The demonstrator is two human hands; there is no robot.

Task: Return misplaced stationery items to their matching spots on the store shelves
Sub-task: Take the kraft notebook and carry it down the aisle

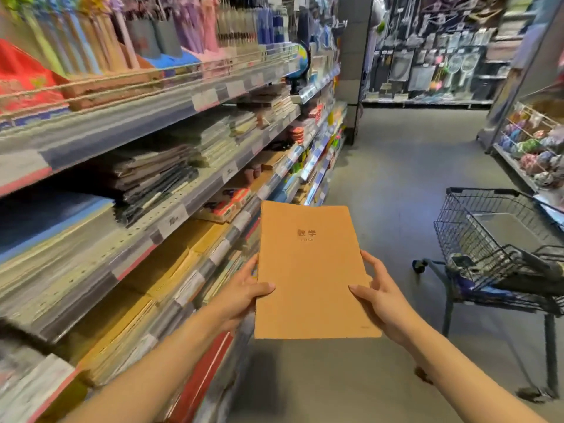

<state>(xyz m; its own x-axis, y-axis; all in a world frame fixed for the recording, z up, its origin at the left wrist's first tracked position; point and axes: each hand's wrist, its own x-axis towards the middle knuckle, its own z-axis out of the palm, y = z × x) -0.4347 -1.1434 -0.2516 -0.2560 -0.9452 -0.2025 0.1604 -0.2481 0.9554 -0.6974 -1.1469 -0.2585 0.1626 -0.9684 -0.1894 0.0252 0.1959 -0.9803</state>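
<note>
A thin kraft-brown exercise book with two printed characters on its cover is held upright in front of me over the aisle floor. My left hand grips its left edge, thumb on the cover. Gripping its right edge the same way is my right hand. To my left run the store shelves, stacked with notebooks. Similar kraft-brown books lie in piles on a lower shelf level, just left of the held book.
A wire shopping cart stands at the right on the grey floor, with small items in its basket. Pens and pencils hang on the top shelf. A globe sits farther down. A rack of colourful goods stands at the far right.
</note>
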